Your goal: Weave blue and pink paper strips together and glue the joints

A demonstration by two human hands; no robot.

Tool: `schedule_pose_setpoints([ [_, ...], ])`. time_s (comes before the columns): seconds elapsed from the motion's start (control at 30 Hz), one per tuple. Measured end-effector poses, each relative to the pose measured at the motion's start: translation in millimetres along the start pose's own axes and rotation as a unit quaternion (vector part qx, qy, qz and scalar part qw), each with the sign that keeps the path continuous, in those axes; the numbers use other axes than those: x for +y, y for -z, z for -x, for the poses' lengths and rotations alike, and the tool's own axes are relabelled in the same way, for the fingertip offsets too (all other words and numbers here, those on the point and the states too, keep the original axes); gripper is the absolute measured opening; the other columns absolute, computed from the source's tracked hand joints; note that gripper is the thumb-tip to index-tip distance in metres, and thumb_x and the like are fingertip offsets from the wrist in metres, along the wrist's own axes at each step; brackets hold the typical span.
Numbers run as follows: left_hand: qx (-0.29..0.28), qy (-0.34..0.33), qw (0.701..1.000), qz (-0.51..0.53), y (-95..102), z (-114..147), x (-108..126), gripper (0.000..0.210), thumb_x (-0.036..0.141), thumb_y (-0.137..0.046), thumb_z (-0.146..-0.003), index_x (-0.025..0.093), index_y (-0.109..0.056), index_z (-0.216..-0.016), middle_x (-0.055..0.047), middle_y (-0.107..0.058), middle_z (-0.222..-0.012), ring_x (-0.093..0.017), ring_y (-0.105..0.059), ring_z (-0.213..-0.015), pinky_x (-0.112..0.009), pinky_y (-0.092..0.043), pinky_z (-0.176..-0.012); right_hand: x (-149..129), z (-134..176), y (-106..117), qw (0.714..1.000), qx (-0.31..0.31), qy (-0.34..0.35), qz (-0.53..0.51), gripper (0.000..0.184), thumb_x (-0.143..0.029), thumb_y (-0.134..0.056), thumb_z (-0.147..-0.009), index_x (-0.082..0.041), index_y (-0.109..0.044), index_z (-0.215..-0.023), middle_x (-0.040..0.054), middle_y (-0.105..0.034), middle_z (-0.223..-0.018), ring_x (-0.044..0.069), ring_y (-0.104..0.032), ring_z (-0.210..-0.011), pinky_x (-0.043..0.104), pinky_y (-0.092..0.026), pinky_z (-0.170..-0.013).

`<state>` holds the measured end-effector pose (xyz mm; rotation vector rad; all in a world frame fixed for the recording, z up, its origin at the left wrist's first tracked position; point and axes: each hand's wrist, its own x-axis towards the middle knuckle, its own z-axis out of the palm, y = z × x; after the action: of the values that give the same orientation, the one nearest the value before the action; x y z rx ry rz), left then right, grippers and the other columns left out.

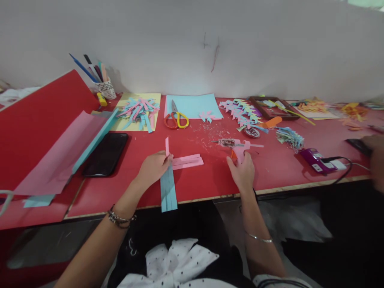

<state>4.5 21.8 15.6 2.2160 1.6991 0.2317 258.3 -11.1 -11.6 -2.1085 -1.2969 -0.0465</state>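
My left hand (156,168) pinches pink and blue paper strips where they cross, near the middle of the red table. The blue paper strips (168,190) hang down toward the table's front edge, while the pink paper strips (188,161) stretch out to the right. One short pink end sticks up above my fingers. Wrapped round the handle of a pink hot glue gun (240,147) is my right hand (243,172). Its nozzle points left, above the table, and a glue stick pokes out of the back. The orange trigger shows beside my fingers.
Scissors (176,118) lie behind my left hand, near a heap of cut strips (139,110). A black phone (106,155) and pink sheets (57,160) are at left. Braided paper (240,112), a purple power block (318,160) and another person's hand (376,154) are at right.
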Motion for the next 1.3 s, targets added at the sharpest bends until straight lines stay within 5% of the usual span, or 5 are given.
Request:
schedule_pose_setpoints([
  [0.23,0.011,0.004,0.996,0.089,4.0,7.9,-5.8,0.042,0.033,-0.023,-0.085,0.018,-0.062,-0.079,-0.004,-0.067,-0.069,-0.017,-0.061,-0.068,-0.025,-0.04,-0.061,-6.5,2.7,3.3,1.0,-0.003,0.001,-0.016,0.058,-0.05,-0.045,-0.067,-0.008,-0.047,-0.107,0.0213,-0.058,-0.102,0.032,-0.054,-0.096,0.044,-0.043,-0.077],
  [0.53,0.032,-0.005,0.977,0.212,-1.7,11.2,-17.6,0.045,0.035,-0.021,-0.083,0.018,-0.062,-0.078,-0.004,-0.069,-0.076,-0.017,-0.062,-0.077,-0.025,-0.044,-0.072,-36.7,33.4,-16.6,0.986,-0.062,0.145,-0.05,0.055,-0.052,-0.046,-0.069,-0.01,-0.051,-0.105,0.0175,-0.06,-0.102,0.027,-0.057,-0.094,0.036,-0.047,-0.073],
  [1.3,0.066,0.011,0.97,0.232,-4.7,13.0,-15.8,0.045,0.032,-0.022,-0.081,0.017,-0.064,-0.082,-0.005,-0.07,-0.08,-0.019,-0.063,-0.083,-0.028,-0.046,-0.076,-57.1,44.4,-21.2,0.951,-0.139,0.265,0.072,0.036,-0.024,-0.044,-0.077,-0.009,-0.05,-0.11,0.014,-0.059,-0.098,0.021,-0.059,-0.078,0.028,-0.047,-0.059],
])
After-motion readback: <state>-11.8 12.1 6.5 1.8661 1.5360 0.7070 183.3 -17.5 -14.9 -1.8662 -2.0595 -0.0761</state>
